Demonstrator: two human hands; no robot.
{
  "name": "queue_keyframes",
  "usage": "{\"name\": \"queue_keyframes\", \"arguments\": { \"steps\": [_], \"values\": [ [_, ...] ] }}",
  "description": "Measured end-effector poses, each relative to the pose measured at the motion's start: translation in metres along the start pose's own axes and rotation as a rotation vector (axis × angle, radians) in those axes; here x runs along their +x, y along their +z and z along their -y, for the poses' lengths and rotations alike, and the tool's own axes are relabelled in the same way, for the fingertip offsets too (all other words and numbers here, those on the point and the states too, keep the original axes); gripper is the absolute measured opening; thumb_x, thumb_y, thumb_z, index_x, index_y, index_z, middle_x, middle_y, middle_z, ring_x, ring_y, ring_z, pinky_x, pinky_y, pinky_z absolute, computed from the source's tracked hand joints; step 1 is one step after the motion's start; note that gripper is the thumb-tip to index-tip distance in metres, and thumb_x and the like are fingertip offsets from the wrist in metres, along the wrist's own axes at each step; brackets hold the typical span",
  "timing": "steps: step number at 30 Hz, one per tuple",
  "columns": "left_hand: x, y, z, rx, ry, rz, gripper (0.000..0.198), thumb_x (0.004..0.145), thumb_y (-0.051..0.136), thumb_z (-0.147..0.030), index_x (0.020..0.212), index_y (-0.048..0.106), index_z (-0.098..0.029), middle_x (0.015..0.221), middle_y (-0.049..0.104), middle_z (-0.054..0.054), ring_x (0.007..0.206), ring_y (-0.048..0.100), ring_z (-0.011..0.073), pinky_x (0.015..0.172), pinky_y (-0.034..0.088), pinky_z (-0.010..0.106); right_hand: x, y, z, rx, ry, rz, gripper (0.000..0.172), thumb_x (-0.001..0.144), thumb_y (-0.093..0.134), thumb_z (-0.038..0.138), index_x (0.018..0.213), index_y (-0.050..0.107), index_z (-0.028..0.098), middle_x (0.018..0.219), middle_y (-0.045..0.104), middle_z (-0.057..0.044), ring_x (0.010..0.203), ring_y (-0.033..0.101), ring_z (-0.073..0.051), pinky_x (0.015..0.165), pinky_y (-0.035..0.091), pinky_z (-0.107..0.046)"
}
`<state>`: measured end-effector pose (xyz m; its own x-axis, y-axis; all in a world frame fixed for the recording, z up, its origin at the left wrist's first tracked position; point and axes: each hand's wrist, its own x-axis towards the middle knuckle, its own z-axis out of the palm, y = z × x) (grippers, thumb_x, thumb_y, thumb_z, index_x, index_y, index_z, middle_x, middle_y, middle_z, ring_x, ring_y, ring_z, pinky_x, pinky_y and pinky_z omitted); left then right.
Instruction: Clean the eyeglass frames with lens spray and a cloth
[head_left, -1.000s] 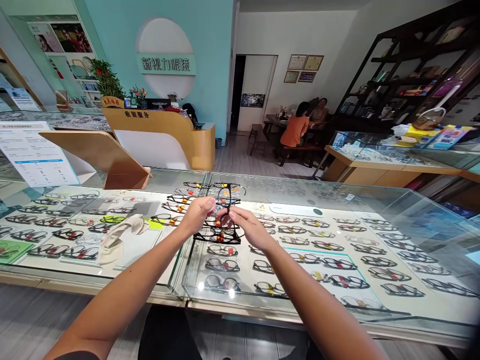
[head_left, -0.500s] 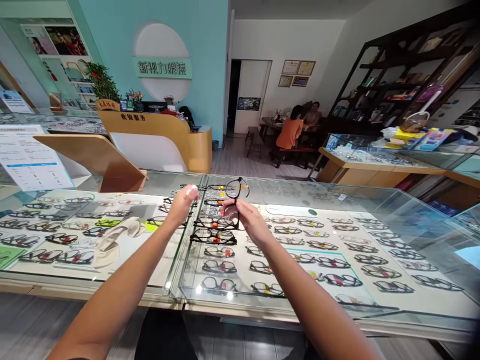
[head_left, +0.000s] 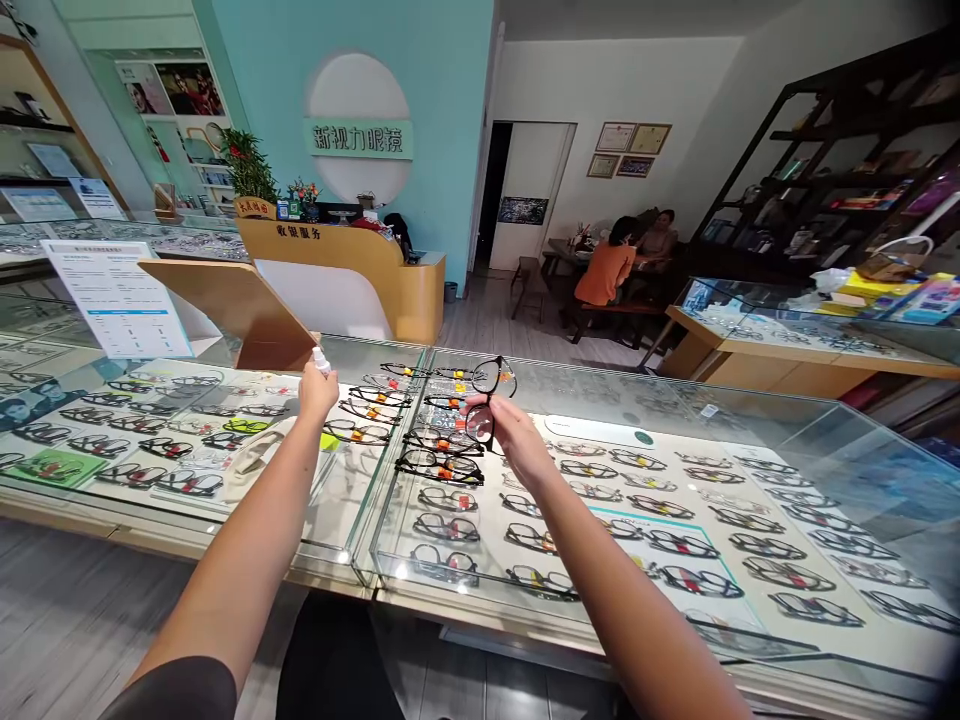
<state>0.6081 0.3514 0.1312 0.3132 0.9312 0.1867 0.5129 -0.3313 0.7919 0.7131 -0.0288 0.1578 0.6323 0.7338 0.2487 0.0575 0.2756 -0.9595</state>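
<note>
My left hand (head_left: 318, 392) is closed around a small white spray bottle (head_left: 321, 360), whose nozzle pokes out above the fingers. It is over the left glass counter, near the wooden-backed mirror or stand (head_left: 232, 310). In my right hand (head_left: 517, 430), black-framed eyeglasses (head_left: 488, 378) are held turned on end, pinched near the bridge and lower lens. Below and left of them, several dark eyeglasses (head_left: 442, 465) with orange tags lie in rows on the counter top. A cream cloth (head_left: 246, 468) lies partly hidden behind my left forearm.
Glass display cases (head_left: 525, 610) full of spectacles stretch across the front. A printed sign (head_left: 120, 300) stands at left. Beyond are a wooden cashier desk (head_left: 420, 300), two people seated at a dark table, and another display counter (head_left: 757, 370) at right.
My left hand has moved left, away from the eyeglasses, toward the wooden stand, with the white bottle in it. My right hand still holds the eyeglasses upright. The view has turned slightly left.
</note>
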Motion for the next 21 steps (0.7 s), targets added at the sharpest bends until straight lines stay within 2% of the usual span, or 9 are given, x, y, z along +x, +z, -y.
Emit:
{"name": "queue_keyframes", "arguments": {
  "steps": [6, 16, 19, 21],
  "values": [
    [0.002, 0.002, 0.006, 0.035, -0.016, 0.012, 0.029, 0.09, 0.068, -0.021, 0.116, 0.055, -0.021, 0.13, 0.072, 0.026, 0.131, 0.067, 0.0459, 0.11, 0.05, 0.059, 0.001, -0.001, 0.0, 0.035, -0.009, 0.004, 0.045, 0.098, 0.068, 0.066, 0.111, 0.08, 0.025, 0.111, 0.079, -0.008, 0.09, 0.066, -0.022, 0.082, 0.051, -0.035],
    [0.0, 0.001, 0.006, 0.009, -0.004, -0.002, 0.042, 0.086, 0.072, -0.024, 0.125, 0.055, -0.02, 0.13, 0.072, 0.023, 0.134, 0.066, 0.0436, 0.114, 0.05, 0.057, 0.001, -0.001, 0.002, -0.009, -0.019, 0.008, 0.049, 0.097, 0.065, 0.07, 0.109, 0.079, 0.025, 0.111, 0.079, -0.009, 0.089, 0.066, -0.023, 0.081, 0.051, -0.037],
    [-0.006, -0.006, -0.003, -0.019, 0.05, -0.112, 0.063, 0.084, 0.075, -0.026, 0.14, 0.048, -0.016, 0.156, 0.056, 0.027, 0.153, 0.051, 0.039, 0.125, 0.042, 0.052, 0.001, -0.001, 0.003, 0.014, -0.02, 0.006, 0.049, 0.096, 0.068, 0.07, 0.108, 0.079, 0.025, 0.11, 0.079, -0.009, 0.088, 0.066, -0.023, 0.08, 0.051, -0.036],
    [-0.012, -0.012, -0.011, -0.065, 0.151, -0.288, 0.061, 0.087, 0.07, -0.024, 0.143, 0.046, -0.017, 0.166, 0.046, 0.024, 0.16, 0.042, 0.0331, 0.131, 0.034, 0.046, 0.001, -0.002, 0.004, 0.027, -0.023, 0.0, 0.048, 0.095, 0.069, 0.069, 0.107, 0.079, 0.024, 0.11, 0.079, -0.009, 0.088, 0.066, -0.023, 0.08, 0.051, -0.036]
  ]
}}
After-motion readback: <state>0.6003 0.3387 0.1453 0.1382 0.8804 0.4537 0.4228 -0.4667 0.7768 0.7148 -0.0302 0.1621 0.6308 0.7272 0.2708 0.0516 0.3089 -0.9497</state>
